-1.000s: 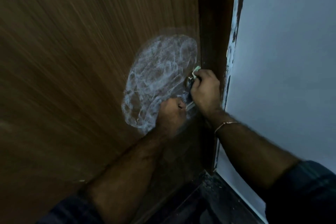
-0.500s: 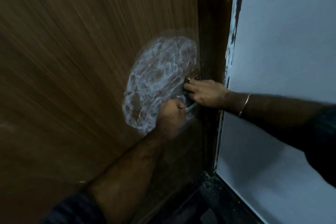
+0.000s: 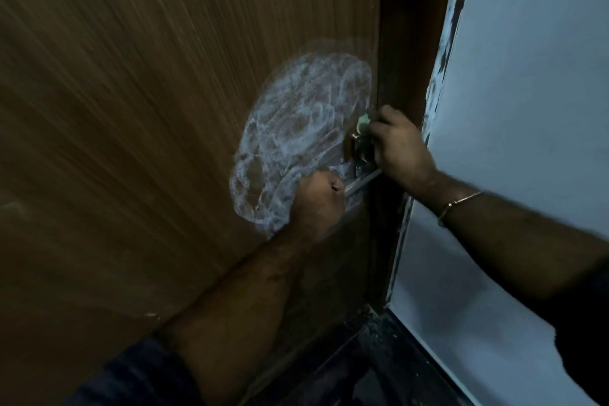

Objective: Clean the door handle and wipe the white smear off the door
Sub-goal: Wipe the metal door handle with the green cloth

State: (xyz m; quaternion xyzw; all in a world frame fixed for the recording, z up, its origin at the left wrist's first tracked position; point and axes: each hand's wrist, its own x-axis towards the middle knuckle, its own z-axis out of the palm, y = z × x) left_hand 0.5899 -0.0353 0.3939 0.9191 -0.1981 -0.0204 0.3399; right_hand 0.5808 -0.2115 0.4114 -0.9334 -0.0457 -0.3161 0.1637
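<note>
A brown wooden door (image 3: 148, 109) carries a large round white smear (image 3: 296, 128) beside its metal handle (image 3: 357, 147). My left hand (image 3: 318, 199) is a fist gripping the lever end of the handle, low against the smear. My right hand (image 3: 400, 148) is curled over the handle's upper part and pinches a small pale green cloth (image 3: 363, 122), of which only a corner shows above the fingers. Most of the handle is hidden under both hands.
The dark door frame (image 3: 405, 43) runs down just right of the handle. A pale wall (image 3: 527, 109) with chipped paint along its edge stands to the right. Dark floor (image 3: 362, 369) lies at the bottom. A thin bracelet (image 3: 458, 203) circles my right wrist.
My right hand has shifted on the handle from a flat, sideways reach back up to a curled hold, and the green cloth corner shows again. My left fist has stayed on the lever.
</note>
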